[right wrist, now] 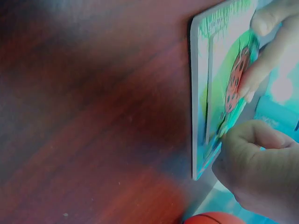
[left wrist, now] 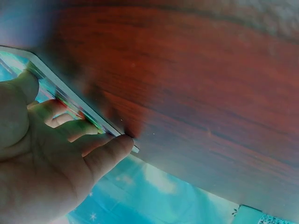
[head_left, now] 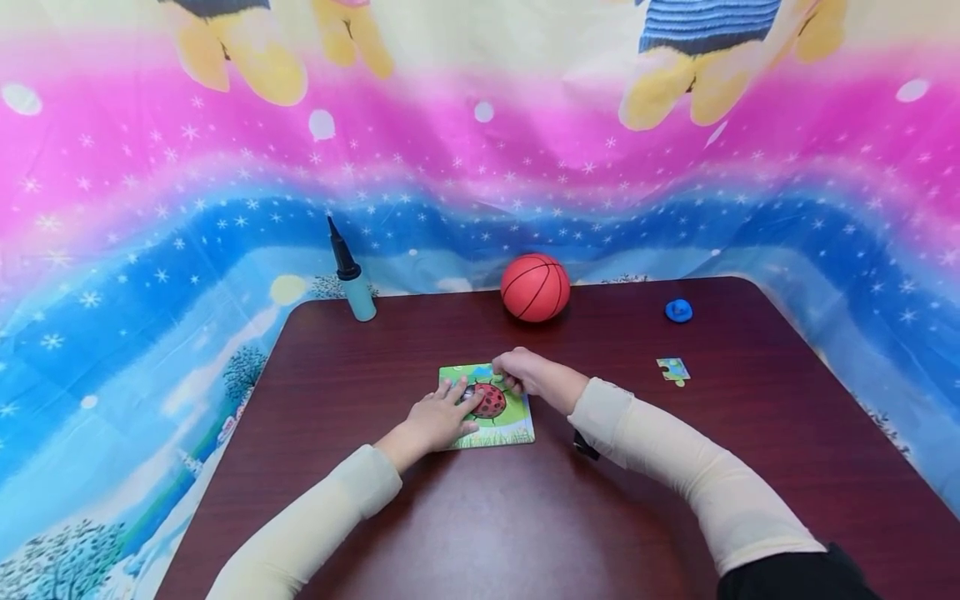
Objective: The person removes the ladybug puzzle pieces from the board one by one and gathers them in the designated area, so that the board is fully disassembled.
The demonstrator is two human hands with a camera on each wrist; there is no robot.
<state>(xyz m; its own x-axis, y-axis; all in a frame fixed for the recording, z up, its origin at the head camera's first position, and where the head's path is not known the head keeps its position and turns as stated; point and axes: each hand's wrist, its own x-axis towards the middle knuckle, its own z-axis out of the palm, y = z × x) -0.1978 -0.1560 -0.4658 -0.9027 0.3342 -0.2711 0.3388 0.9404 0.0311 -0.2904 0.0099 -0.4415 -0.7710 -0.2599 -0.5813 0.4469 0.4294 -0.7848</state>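
While the left hand (head_left: 435,419) lies w/ fingers spread flat on the ladybug puzzle (head_left: 489,407) mid-table (head_left: 525,517), keep that pressure so the board can't slide. Right hand (head_left: 520,372) is curled at the top edge, prob. pinching a piece, though the grip is hidden. Ease it in flat, don't force; spare piece (head_left: 673,369) lies well apart to the right.

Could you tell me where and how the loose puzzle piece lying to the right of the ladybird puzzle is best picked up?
The loose puzzle piece lies flat on the table, apart from everything else. Probably best to come from above and pinch its two opposite straight edges, or slide it to the table's edge first, since it is thin and offers little to grip.
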